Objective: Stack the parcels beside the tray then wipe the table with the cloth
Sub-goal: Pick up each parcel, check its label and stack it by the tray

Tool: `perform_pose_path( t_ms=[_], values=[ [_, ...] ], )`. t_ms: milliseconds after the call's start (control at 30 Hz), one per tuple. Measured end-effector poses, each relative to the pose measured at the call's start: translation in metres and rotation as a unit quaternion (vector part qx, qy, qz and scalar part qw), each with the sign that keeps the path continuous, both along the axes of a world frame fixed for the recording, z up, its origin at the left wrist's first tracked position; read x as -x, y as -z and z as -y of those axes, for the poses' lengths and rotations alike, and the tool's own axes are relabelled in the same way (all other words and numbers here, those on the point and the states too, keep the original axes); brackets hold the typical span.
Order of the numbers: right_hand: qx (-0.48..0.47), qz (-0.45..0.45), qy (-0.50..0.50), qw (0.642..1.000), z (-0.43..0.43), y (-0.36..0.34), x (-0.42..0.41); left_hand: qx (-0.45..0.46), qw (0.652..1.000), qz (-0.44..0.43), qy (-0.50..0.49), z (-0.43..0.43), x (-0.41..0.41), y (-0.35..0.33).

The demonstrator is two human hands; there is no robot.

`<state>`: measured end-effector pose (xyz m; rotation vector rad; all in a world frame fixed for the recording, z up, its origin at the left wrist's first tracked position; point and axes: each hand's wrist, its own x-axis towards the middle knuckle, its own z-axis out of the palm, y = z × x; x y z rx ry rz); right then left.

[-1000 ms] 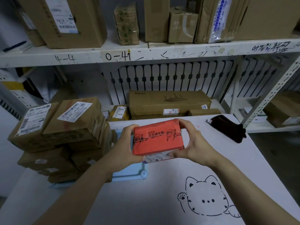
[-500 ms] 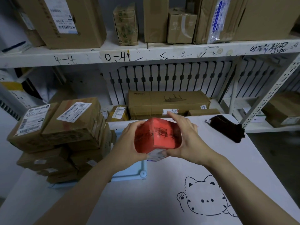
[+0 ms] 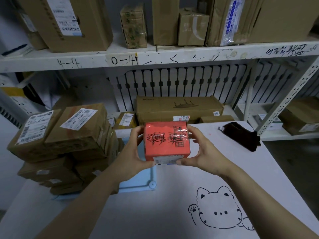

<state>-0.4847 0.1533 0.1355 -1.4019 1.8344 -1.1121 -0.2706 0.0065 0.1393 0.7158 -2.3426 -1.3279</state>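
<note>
I hold a red parcel (image 3: 166, 140) with black print above the table, over the right end of the pale blue tray (image 3: 138, 184). My left hand (image 3: 132, 152) grips its left side and my right hand (image 3: 201, 152) grips its right side, thumbs under the near edge. A pile of brown cardboard parcels (image 3: 69, 138) stands on the left of the table, covering most of the tray. A dark cloth (image 3: 241, 135) lies crumpled at the table's far right corner.
The white table (image 3: 155, 213) has a cat drawing (image 3: 221, 209) at the near right. Behind it a white shelf unit (image 3: 155, 57) carries several cartons, with a long brown box (image 3: 179, 109) on the lower level. A metal upright (image 3: 290, 97) stands at the right.
The red parcel has been turned in my hands, from a long face to a squarer face toward me. Both hands shifted their grip and stayed in place over the tray's right end.
</note>
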Motion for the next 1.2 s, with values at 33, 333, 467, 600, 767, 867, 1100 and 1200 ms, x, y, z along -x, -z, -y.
perform_pose_path(
  t_ms=[33, 333, 467, 600, 767, 867, 1100, 1200],
  values=[
    [-0.008, 0.005, -0.001, 1.0, -0.001, 0.001, 0.001, 0.013, 1.0, -0.006, -0.006, -0.001, 0.001, 0.0],
    [-0.053, 0.484, 0.056, 0.872, 0.001, -0.013, -0.006, 0.422, 0.901, -0.097, -0.014, 0.006, 0.002, 0.001],
    [-0.059, 0.521, -0.007, 0.852, 0.005, -0.011, -0.01, 0.507, 0.856, -0.102, 0.021, 0.006, 0.004, 0.003],
    [0.007, 0.515, 0.002, 0.857, 0.008, -0.005, -0.006, 0.534, 0.843, -0.065, 0.023, 0.005, -0.001, 0.005],
    [0.071, 0.488, 0.03, 0.869, 0.006, -0.008, -0.005, 0.562, 0.827, -0.013, -0.003, 0.004, -0.007, 0.007],
    [0.08, 0.468, 0.033, 0.879, 0.006, -0.008, -0.005, 0.567, 0.823, -0.012, -0.008, 0.003, -0.006, 0.008],
    [0.088, 0.469, 0.025, 0.878, 0.005, -0.01, -0.007, 0.57, 0.821, -0.018, -0.016, 0.003, -0.003, 0.004],
    [0.088, 0.469, 0.03, 0.878, 0.005, -0.015, -0.007, 0.577, 0.816, -0.02, -0.017, 0.004, -0.002, 0.004]
  ],
)
